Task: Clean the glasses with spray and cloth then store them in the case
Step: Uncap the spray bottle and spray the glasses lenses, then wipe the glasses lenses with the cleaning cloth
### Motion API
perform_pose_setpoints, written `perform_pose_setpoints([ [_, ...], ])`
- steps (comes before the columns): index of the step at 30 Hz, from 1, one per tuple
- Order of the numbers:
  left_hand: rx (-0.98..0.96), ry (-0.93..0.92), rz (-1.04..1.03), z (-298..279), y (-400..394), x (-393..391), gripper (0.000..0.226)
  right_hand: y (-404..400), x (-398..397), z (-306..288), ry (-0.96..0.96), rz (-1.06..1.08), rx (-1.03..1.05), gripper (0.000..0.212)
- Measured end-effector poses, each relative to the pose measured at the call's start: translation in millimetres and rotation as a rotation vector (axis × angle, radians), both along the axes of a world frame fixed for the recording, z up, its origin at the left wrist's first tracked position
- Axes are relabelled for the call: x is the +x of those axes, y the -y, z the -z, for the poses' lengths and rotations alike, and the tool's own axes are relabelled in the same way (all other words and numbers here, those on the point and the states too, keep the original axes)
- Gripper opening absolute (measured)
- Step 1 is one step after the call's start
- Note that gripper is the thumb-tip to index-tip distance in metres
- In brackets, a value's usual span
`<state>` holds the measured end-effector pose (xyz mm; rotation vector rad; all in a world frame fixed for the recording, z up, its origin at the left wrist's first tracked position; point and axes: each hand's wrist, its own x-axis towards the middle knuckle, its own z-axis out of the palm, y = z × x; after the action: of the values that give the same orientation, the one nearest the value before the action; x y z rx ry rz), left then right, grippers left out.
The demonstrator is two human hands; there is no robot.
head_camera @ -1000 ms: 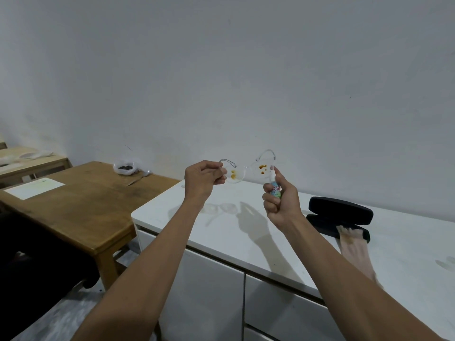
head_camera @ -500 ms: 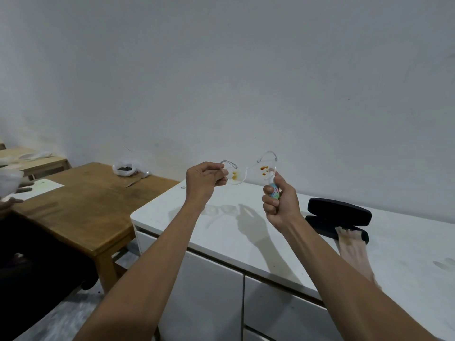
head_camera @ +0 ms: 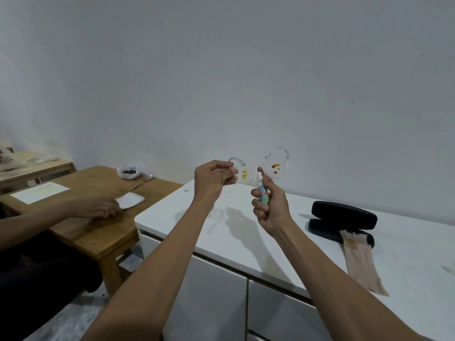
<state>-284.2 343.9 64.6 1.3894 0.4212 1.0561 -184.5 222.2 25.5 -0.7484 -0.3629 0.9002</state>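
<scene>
I hold the glasses (head_camera: 259, 169) up in the air above the white desk (head_camera: 246, 232), which I take as my landmark. My left hand (head_camera: 213, 182) pinches the left end of the clear frame between thumb and curled fingers, so the lenses face me; both lenses carry orange-brown spots. My right hand (head_camera: 269, 206) is wrapped around the small spray bottle (head_camera: 263, 194), fingers curled round its body and the forefinger up on the nozzle, which sits just below and touching close to the bridge of the glasses. Toward the far right of the desk lies the black case (head_camera: 343, 219), open, its lid raised behind the lower half. The beige cloth (head_camera: 360, 262) hangs from the case's near edge and stretches across the desk toward me. Left of the desk stands a wooden table (head_camera: 103, 230), where another person's hand (head_camera: 98, 207) rests beside a white folded cloth (head_camera: 130, 200), with a sheet of paper (head_camera: 40, 195) and a small bowl (head_camera: 128, 172) farther back on it.
</scene>
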Motion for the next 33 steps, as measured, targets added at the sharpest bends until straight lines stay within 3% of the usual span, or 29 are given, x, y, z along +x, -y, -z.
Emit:
perform_pose_setpoints([
  [7,0.007,-0.005,0.016,0.0,1.1,-0.3,0.012,-1.1,-4.7,0.3,-0.061,-0.001,0.021,0.018],
  [11,-0.001,-0.011,0.009,4.4,0.2,0.3,0.012,0.0,-0.1,8.2,-0.021,0.056,0.038,0.023],
  [17,-0.038,-0.040,-0.031,19.3,-1.9,8.2,0.014,33.9,35.9,10.5,0.266,0.518,-0.198,0.030],
  [20,-0.044,-0.058,-0.045,29.0,3.6,20.7,0.015,74.0,65.6,5.9,0.368,0.704,-0.267,0.022],
  [24,-0.045,-0.071,-0.029,36.2,21.0,44.9,0.012,135.4,101.1,6.4,0.557,0.931,-0.369,0.028],
  [33,-0.018,-0.093,0.063,43.4,70.4,99.0,0.011,261.4,153.0,27.8,0.591,1.264,-0.588,0.032],
])
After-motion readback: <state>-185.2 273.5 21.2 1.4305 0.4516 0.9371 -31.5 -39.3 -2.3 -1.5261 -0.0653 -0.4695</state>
